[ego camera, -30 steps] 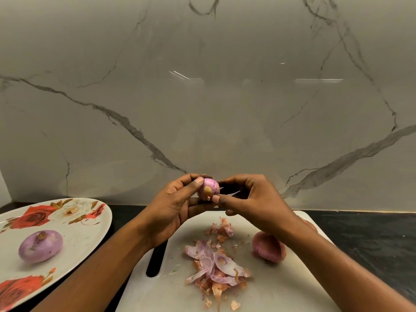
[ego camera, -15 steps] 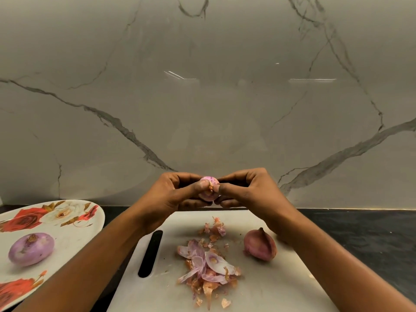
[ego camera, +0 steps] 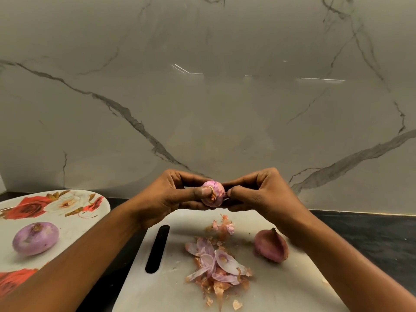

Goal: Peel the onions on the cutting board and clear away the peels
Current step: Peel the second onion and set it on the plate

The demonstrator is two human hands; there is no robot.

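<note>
Both hands, L (ego camera: 166, 194) & R (ego camera: 258, 192), curled round small onion (ego camera: 213, 195) w/ L thumb on root, above cutting board (ego camera: 281, 289).

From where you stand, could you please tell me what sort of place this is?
Most likely a home kitchen counter: a white cutting board with onion peels, a flowered plate beside it, and a marble-look backsplash behind.

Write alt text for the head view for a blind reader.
The left hand and right hand hold a small onion above a white cutting board. On the board lie peels and an unpeeled onion; a peeled onion sits on a floral plate at left.
</note>
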